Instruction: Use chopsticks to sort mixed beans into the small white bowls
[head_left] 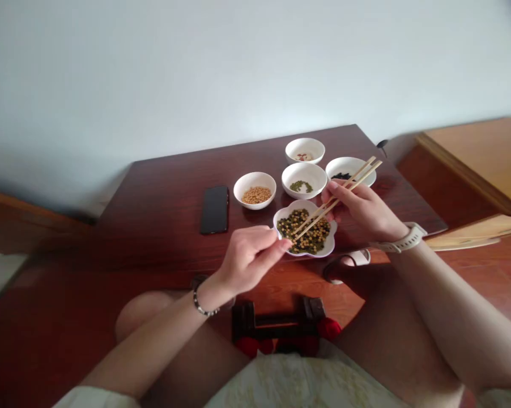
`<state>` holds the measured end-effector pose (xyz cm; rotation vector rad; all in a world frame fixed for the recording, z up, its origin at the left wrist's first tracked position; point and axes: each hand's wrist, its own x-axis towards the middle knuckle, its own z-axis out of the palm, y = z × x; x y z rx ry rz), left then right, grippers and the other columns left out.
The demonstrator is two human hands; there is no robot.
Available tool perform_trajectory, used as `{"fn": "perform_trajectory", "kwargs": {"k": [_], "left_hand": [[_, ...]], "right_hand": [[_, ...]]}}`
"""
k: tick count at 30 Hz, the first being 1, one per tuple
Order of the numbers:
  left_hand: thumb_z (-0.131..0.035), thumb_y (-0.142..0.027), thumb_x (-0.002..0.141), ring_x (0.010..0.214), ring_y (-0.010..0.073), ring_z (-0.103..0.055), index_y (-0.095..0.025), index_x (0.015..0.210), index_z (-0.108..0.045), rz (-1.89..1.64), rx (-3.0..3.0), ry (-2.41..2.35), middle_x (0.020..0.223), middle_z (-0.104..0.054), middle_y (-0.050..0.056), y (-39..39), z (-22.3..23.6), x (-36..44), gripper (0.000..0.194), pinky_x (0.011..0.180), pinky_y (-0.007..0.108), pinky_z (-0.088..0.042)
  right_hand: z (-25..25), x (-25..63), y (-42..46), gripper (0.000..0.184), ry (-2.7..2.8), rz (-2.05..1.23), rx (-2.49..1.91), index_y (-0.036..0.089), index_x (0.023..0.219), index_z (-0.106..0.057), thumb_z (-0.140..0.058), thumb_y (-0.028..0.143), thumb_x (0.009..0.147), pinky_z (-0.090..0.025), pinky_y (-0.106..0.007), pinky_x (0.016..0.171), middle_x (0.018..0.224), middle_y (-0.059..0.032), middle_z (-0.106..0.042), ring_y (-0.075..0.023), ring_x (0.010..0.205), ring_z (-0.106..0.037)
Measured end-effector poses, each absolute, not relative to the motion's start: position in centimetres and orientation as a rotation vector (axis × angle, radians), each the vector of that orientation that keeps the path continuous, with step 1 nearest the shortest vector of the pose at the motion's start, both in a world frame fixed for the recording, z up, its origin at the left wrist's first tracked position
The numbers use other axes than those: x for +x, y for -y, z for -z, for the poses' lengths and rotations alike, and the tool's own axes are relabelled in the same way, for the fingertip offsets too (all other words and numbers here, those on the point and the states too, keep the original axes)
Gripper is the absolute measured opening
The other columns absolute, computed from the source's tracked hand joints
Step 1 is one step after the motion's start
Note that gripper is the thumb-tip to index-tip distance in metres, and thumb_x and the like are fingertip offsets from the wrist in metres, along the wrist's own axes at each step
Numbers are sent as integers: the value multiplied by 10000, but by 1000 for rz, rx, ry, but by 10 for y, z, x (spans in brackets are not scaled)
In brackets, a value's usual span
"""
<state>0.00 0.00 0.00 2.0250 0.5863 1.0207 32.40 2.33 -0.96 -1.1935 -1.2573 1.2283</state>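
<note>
My right hand (360, 205) is closed around a pair of wooden chopsticks (344, 195). Their tips reach down into a white, scallop-edged bowl (331, 245) of mixed beans (309, 235), yellow and dark green. With thumb and fingers pinched on its left rim, my left hand (252, 255) grips that bowl at the table's front edge. Just behind it stands a round white bowl (287, 180) with a few green beans (301, 186). A bowl of yellow soybeans (256, 195) is to the left.
Farther back, a white bowl (305, 143) holds a few reddish and pale pieces. A bowl with black pieces (371, 177) sits at the right, partly behind my right hand. A black phone (214, 209) lies on the dark table (166, 187). Wooden furniture (480, 158) stands to the right.
</note>
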Motion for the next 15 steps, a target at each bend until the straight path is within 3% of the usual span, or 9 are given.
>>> {"fn": "perform_trajectory", "kwargs": {"k": [3, 7, 9, 12, 15], "left_hand": [[-693, -555, 1366, 692, 172, -469, -271, 776, -536, -1003, 1881, -819, 726, -508, -41, -29, 15, -18, 674, 718, 407, -332], [-699, -535, 1366, 727, 174, -479, -272, 819, -536, -1121, 1689, -850, 770, -553, -30, -29, 31, -31, 628, 721, 393, -377], [-755, -542, 1336, 752, 182, -529, -251, 917, -647, -1064, 1553, -735, 832, -627, -15, -23, 29, -33, 521, 723, 377, -414], [-803, -807, 1225, 814, 242, -701, -298, 1054, -671, -826, 1178, -405, 1000, -828, 40, -6, 8, -30, 552, 722, 383, -524], [-763, -1031, 1091, 1224, 388, -875, -378, 1086, -683, -465, 867, -276, 1356, -949, 63, 23, -21, -23, 657, 994, 529, -648]], "right_hand": [[11, 327, -23, 717, 1251, -1231, -1209, 275, 875, -844, -990, 966, 1000, -559, -321, 541, 718, -46, -758, -204, 613, -664], [14, 324, -22, 733, 1277, -1224, -1230, 274, 879, -840, -950, 984, 1026, -546, -335, 544, 691, -50, -758, -211, 591, -662], [14, 322, -21, 733, 1294, -1203, -1239, 274, 879, -834, -935, 981, 1042, -545, -336, 557, 688, -53, -768, -211, 583, -661], [14, 320, -18, 727, 1291, -1175, -1260, 274, 874, -828, -922, 970, 1062, -534, -334, 559, 681, -51, -765, -211, 577, -659], [12, 319, -17, 717, 1259, -1161, -1270, 281, 859, -817, -922, 959, 1071, -520, -337, 546, 659, -46, -746, -211, 564, -639]]}}
